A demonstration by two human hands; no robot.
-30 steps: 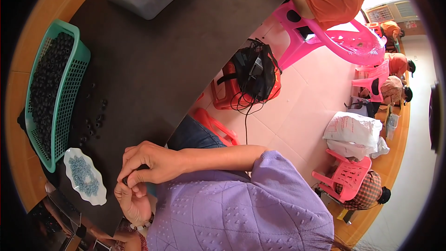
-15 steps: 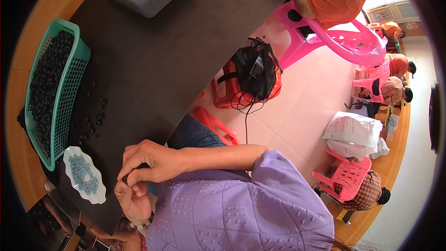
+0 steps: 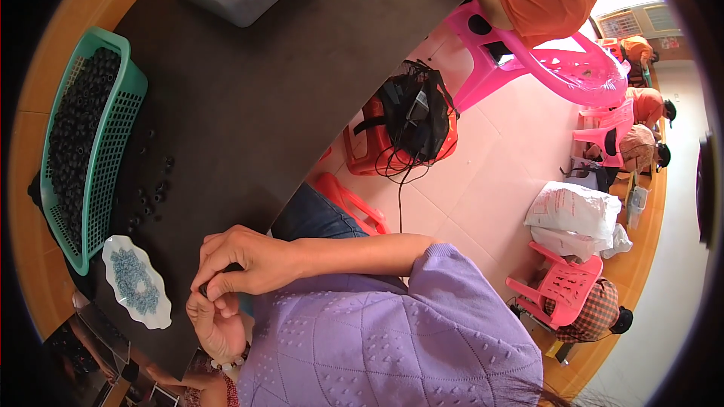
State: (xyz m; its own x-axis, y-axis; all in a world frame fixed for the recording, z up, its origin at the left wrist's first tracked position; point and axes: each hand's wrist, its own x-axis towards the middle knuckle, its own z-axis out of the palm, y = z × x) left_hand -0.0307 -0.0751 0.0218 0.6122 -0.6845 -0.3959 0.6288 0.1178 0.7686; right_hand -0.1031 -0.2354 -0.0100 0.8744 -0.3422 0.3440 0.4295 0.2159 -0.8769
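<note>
Both hands pinching one small black part at the table edge.

I see my right hand (image 3: pixel 245 260) closed, fingertips gripping a small dark part (image 3: pixel 226 270); my left hand (image 3: pixel 215 324), half-curled beneath, touches it. I judge the part light, rigid, easily dropped; best pinched across its sides. Just beside: white dish (image 3: pixel 136 286) of blue-grey bits, loose black pieces (image 3: pixel 151 196), green basket (image 3: pixel 113 151) on the dark table (image 3: pixel 286 90).

Pale pink tiled floor (image 3: pixel 483 181), pink plastic chairs (image 3: pixel 558 68), dark worktable (image 3: pixel 286 68), daylight
</note>
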